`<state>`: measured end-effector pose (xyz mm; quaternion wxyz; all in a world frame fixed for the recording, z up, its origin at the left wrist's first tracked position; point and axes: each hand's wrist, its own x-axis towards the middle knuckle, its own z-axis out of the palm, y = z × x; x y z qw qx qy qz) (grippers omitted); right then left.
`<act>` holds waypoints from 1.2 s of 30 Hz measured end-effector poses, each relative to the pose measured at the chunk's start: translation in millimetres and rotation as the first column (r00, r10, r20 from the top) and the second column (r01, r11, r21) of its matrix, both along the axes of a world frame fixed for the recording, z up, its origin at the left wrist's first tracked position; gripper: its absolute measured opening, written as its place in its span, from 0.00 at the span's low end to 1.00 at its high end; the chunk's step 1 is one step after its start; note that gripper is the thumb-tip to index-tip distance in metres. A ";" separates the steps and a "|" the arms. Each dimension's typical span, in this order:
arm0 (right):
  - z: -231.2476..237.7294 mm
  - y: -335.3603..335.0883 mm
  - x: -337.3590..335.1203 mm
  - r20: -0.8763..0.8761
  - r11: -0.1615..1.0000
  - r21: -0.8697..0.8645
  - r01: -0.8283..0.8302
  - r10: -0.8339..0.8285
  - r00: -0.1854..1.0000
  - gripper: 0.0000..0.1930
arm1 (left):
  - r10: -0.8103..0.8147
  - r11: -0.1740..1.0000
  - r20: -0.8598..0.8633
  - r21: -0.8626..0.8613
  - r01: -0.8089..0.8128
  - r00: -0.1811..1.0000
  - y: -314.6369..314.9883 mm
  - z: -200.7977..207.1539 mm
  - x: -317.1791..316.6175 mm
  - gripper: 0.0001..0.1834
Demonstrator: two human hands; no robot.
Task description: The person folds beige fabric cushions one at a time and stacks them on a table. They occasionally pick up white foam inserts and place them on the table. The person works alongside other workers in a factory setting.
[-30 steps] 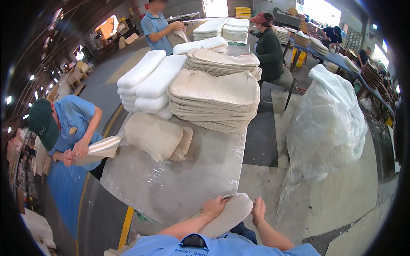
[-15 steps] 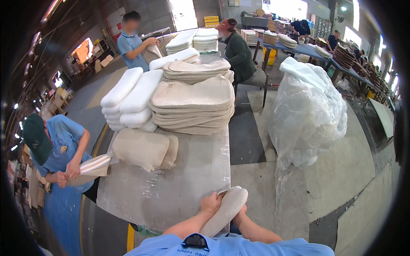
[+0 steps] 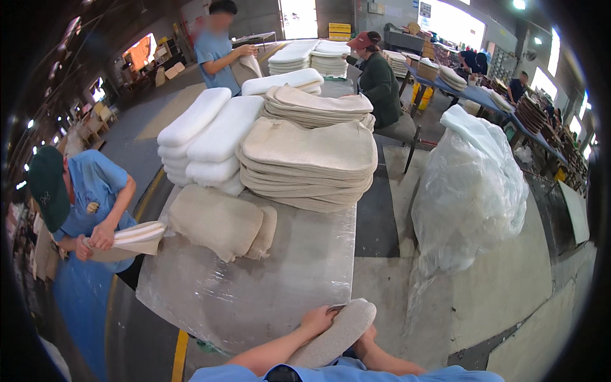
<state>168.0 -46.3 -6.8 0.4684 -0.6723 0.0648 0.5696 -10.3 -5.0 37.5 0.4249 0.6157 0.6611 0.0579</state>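
A beige fabric cushion (image 3: 340, 330), long with a rounded end, is tilted against my body at the table's near edge. My left hand (image 3: 317, 321) is closed on its left edge, by a dark gap in the fabric close to the rounded end. On the other side my right hand (image 3: 365, 342) holds the cushion's right edge, its fingers mostly hidden behind it. Ahead on the plastic-wrapped table (image 3: 299, 267) lie flat beige covers (image 3: 219, 219). Behind them rise a tall stack of beige covers (image 3: 309, 162) and a stack of white pads (image 3: 219, 143).
At the left a co-worker (image 3: 95, 197) in a green cap grips a beige cover with white padding (image 3: 137, 242). Two more people stand at the table's far end. A big clear plastic bag (image 3: 468, 191) is on the right, with a blue table (image 3: 477, 95) behind it.
The view has shifted, so the table and stacks sit slightly differently. Both my hands keep hold of the cushion, in nearly the same pose.
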 end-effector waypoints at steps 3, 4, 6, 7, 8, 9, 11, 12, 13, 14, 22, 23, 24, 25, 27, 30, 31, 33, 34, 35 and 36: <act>10.7 11.2 -17.5 -0.040 0.994 -0.026 0.108 -0.109 0.993 0.35 | -0.004 0.999 0.102 -0.044 0.009 0.995 9.8 -5.3 -16.7 0.27; 16.5 16.9 -24.4 -0.032 0.987 -0.066 0.149 -0.152 0.988 0.36 | -0.038 0.998 0.085 -0.038 0.041 0.996 12.8 -5.1 -19.2 0.27; 26.8 28.8 -35.8 0.003 0.978 -0.099 0.186 -0.186 0.983 0.38 | -0.087 0.994 0.107 -0.056 0.094 0.990 22.8 -5.0 -28.6 0.27; 30.2 29.7 -37.2 0.027 0.971 -0.117 0.211 -0.209 0.978 0.39 | -0.104 0.989 0.156 -0.087 0.119 0.982 28.3 -3.5 -32.3 0.27; 28.7 30.3 -32.4 0.040 0.969 -0.102 0.223 -0.220 0.975 0.40 | -0.133 0.981 0.218 -0.107 0.159 0.967 32.5 -1.0 -30.8 0.27; 27.0 32.0 -27.6 0.054 0.968 -0.087 0.237 -0.233 0.971 0.41 | -0.190 0.964 0.217 -0.143 0.224 0.958 37.5 1.7 -30.2 0.28; 30.7 24.9 -22.2 0.090 0.974 -0.060 0.217 -0.212 0.973 0.42 | -0.330 0.910 0.294 -0.154 0.385 0.897 48.4 2.6 -37.0 0.27; 39.9 20.1 -28.1 0.106 0.985 -0.048 0.165 -0.159 0.982 0.42 | -0.372 0.883 0.317 -0.169 0.438 0.872 53.1 3.3 -46.4 0.26; 49.0 18.5 -32.0 0.124 0.993 -0.027 0.118 -0.114 0.986 0.42 | -0.346 0.893 0.343 -0.165 0.418 0.874 56.8 4.9 -50.1 0.26; 55.9 17.4 -34.7 0.106 0.995 -0.016 0.099 -0.097 0.990 0.42 | -0.321 0.902 0.368 -0.162 0.400 0.873 56.0 3.4 -53.5 0.26; 18.5 17.1 -8.9 0.172 0.981 -0.025 0.195 -0.188 0.967 0.34 | -0.111 0.990 0.068 -0.080 0.117 0.991 31.7 19.3 8.0 0.22; 17.0 15.3 -12.7 0.131 0.987 -0.034 0.160 -0.154 0.979 0.31 | 0.006 1.000 0.006 -0.023 -0.006 1.000 13.8 13.1 11.0 0.21; 14.4 10.2 -18.3 0.072 0.992 -0.047 0.117 -0.113 0.991 0.29 | 0.134 0.991 -0.069 0.041 -0.131 0.989 0.4 9.2 8.0 0.19; 13.6 8.9 -22.5 0.027 0.995 -0.056 0.077 -0.076 0.997 0.27 | 0.156 0.986 -0.088 0.077 -0.149 0.984 -7.9 6.8 4.3 0.18; -0.1 0.8 -1.6 0.144 0.998 -0.069 0.013 -0.003 0.990 0.24 | 0.143 0.978 -0.039 0.161 -0.135 0.989 -12.4 7.7 21.7 0.15; -5.1 0.5 -9.0 0.231 0.974 -0.083 -0.211 0.224 0.947 0.20 | 0.134 0.957 -0.039 0.265 -0.119 0.990 -13.4 -4.1 11.5 0.13; -6.0 4.9 -13.5 0.242 0.969 -0.096 -0.230 0.247 0.939 0.20 | 0.135 0.957 -0.041 0.263 -0.120 0.990 -10.8 -6.0 11.3 0.12; -8.3 13.8 -18.5 0.253 0.969 -0.109 -0.222 0.243 0.936 0.19 | 0.135 0.959 -0.042 0.257 -0.120 0.990 -12.6 -10.1 12.6 0.12; -10.9 20.3 -18.7 0.253 0.971 -0.110 -0.212 0.234 0.939 0.19 | 0.134 0.959 -0.060 0.259 -0.114 0.989 -12.0 -10.1 13.3 0.12; -13.2 23.6 -18.5 0.253 0.973 -0.111 -0.200 0.222 0.942 0.19 | 0.133 0.959 -0.077 0.260 -0.108 0.988 -12.1 -10.3 15.3 0.12; -15.3 23.8 -18.0 0.245 0.974 -0.119 -0.195 0.219 0.944 0.19 | 0.130 0.960 -0.093 0.262 -0.102 0.987 -11.2 -11.0 17.6 0.11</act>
